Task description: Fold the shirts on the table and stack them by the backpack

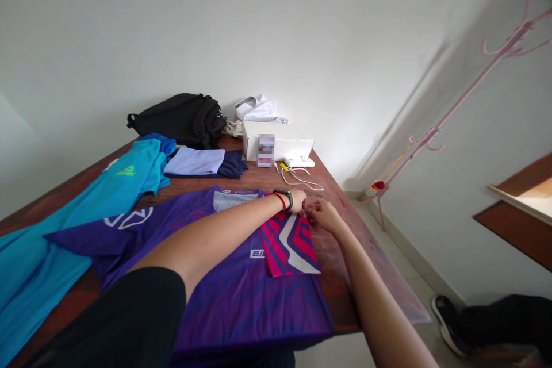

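A purple sports jersey [224, 293] lies spread over the brown table [332, 276], with its pink-and-white patterned sleeve [290, 244] on the right side. My left hand [298, 201], wearing a black band and a red cord at the wrist, reaches across the jersey and pinches the far end of that sleeve. My right hand [322, 213] meets it there, fingers closed on the same sleeve edge. Both hands touch each other at the sleeve's tip.
A blue jersey [86, 201] lies at the left. Folded lilac and navy clothes [202, 162], a black backpack [181, 118], a white box [278, 141] and a white charger with cable [299, 169] sit at the far end. A pink coat stand [435, 138] stands to the right. A shoe [448, 322] is on the floor.
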`<state>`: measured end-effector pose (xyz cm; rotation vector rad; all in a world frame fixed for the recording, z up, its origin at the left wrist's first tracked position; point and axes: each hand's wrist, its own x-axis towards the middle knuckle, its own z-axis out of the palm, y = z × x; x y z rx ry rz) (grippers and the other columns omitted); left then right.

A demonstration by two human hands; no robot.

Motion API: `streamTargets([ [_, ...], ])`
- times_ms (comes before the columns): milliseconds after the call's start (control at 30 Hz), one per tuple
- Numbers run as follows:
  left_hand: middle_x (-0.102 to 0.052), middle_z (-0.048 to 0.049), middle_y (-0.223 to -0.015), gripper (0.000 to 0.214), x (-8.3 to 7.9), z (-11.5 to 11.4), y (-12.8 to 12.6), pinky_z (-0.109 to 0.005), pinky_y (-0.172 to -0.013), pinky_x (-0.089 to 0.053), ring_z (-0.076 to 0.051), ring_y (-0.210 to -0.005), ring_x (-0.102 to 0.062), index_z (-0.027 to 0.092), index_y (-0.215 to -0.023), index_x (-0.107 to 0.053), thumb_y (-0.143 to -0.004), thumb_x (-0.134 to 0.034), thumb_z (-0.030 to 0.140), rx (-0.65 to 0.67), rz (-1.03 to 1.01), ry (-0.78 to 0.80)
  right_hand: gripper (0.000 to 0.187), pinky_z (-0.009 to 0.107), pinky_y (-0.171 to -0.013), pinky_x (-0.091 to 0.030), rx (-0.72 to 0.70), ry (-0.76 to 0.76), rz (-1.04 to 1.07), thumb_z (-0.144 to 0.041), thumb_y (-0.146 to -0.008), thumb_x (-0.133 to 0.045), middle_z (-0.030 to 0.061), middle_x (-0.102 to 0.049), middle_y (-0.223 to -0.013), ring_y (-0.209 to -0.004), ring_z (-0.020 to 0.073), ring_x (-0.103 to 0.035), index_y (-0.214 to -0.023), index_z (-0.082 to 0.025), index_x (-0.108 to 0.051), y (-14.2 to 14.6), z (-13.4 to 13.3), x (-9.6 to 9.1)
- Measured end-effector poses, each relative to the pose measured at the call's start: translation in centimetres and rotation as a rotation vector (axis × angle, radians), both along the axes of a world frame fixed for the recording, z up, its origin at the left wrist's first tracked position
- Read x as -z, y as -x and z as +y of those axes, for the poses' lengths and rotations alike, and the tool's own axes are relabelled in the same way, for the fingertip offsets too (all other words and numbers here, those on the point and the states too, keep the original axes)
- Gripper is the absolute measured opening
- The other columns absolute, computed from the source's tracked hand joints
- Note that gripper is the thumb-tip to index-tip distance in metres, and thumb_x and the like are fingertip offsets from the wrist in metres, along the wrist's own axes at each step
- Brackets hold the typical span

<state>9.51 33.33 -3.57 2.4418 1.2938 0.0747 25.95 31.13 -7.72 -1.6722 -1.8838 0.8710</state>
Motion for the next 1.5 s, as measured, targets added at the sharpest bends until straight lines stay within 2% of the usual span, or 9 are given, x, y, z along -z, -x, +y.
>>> streamTargets([
  [133,-0.076,-0.0074,-0.085,0.006,-0.4,-0.2,-0.1,-0.028,-0.071,-0.050,-0.021,-0.076,-0.068,0.016,-0.080,-0.075,-0.074,-0.074,0.018,0.023,-0.008,0.016,0.012,0.020,-0.048,-0.046,0.038,0.055,0.055,-0.020,-0.079,-0.059,-0.0011,-0.069,-0.067,-0.057,0.0160,-0.068,-0.091,-0.021,-0.056,0.3,-0.2,-0.4],
  [367,-0.075,-0.0042,-0.087,0.010,-1.0,-0.8,0.6,-0.027,-0.075,-0.050,-0.019,-0.080,-0.067,0.018,-0.080,-0.073,-0.071,-0.073,0.012,0.079,-0.069,0.006,0.011,0.021,-0.047,-0.045,0.025,0.096,0.154,-0.023,-0.076,-0.061,-0.0014,-0.067,-0.065,-0.054,0.0154,-0.065,-0.087,-0.020,-0.058,0.3,-0.5,-0.7],
  [600,-0.071,-0.0034,-0.095,0.035,-0.9,-0.7,1.1,-0.026,-0.074,-0.050,-0.018,-0.085,-0.065,0.018,-0.100,-0.065,-0.068,-0.073,0.006,0.059,-0.167,-0.023,0.014,0.019,-0.046,-0.043,-0.048,0.155,0.238,-0.021,-0.077,-0.063,-0.0015,-0.066,-0.064,-0.053,0.0131,-0.061,-0.090,-0.018,-0.065,0.5,-1.1,-1.6],
  [767,-0.071,-0.0034,-0.092,0.040,-0.6,0.0,1.3,-0.023,-0.069,-0.050,-0.016,-0.082,-0.066,0.016,-0.105,-0.061,-0.068,-0.068,0.000,0.042,-0.249,-0.001,0.016,0.021,-0.050,-0.046,-0.107,0.191,0.281,-0.018,-0.076,-0.065,0.0000,-0.068,-0.065,-0.056,0.0130,-0.060,-0.091,-0.016,-0.070,0.5,-1.2,-1.8],
  [933,-0.072,-0.0036,-0.088,0.030,-0.3,0.8,1.4,-0.021,-0.065,-0.049,-0.014,-0.079,-0.067,0.014,-0.100,-0.062,-0.073,-0.065,0.000,0.032,-0.317,0.043,0.018,0.024,-0.058,-0.049,-0.187,0.184,0.286,-0.031,-0.077,-0.072,0.0030,-0.071,-0.070,-0.066,0.0164,-0.064,-0.085,-0.015,-0.074,0.1,-1.1,-1.4],
  [1067,-0.073,-0.0045,-0.090,0.030,-0.1,1.3,1.4,-0.022,-0.064,-0.051,-0.015,-0.078,-0.069,0.013,-0.101,-0.063,-0.073,-0.070,0.003,0.021,-0.359,0.054,0.025,0.023,-0.054,-0.046,-0.172,0.140,0.256,-0.038,-0.076,-0.073,0.0020,-0.066,-0.062,-0.060,0.0156,-0.060,-0.069,-0.015,-0.069,-0.1,-0.8,-1.1],
  [1133,-0.073,-0.0044,-0.090,0.030,-0.1,1.4,1.3,-0.022,-0.064,-0.052,-0.015,-0.077,-0.069,0.013,-0.101,-0.064,-0.073,-0.070,0.004,0.016,-0.370,0.047,0.027,0.023,-0.052,-0.044,-0.160,0.122,0.256,-0.041,-0.078,-0.070,0.0012,-0.064,-0.061,-0.057,0.0146,-0.057,-0.069,-0.015,-0.067,-0.1,-0.8,-0.9],
  [1300,-0.073,-0.0052,-0.093,0.032,-0.2,1.4,1.0,-0.029,-0.077,-0.055,-0.019,-0.086,-0.070,0.014,-0.109,-0.062,-0.079,-0.064,0.006,-0.033,-0.375,-0.072,0.033,0.024,-0.053,-0.044,-0.114,0.054,0.248,-0.048,-0.083,-0.061,0.0019,-0.067,-0.066,-0.058,0.0155,-0.058,-0.077,-0.017,-0.066,0.1,-0.6,-0.3],
  [1500,-0.061,-0.0140,-0.131,0.042,-0.5,-1.0,1.0,-0.041,-0.106,-0.044,-0.027,-0.123,-0.058,0.016,-0.129,-0.054,-0.088,-0.061,0.021,-0.037,-0.306,-0.249,0.026,0.026,-0.059,-0.047,-0.021,-0.047,0.107,-0.037,-0.087,-0.053,0.0052,-0.073,-0.077,-0.070,0.0206,-0.066,-0.083,-0.018,-0.070,-0.3,0.6,0.7],
])
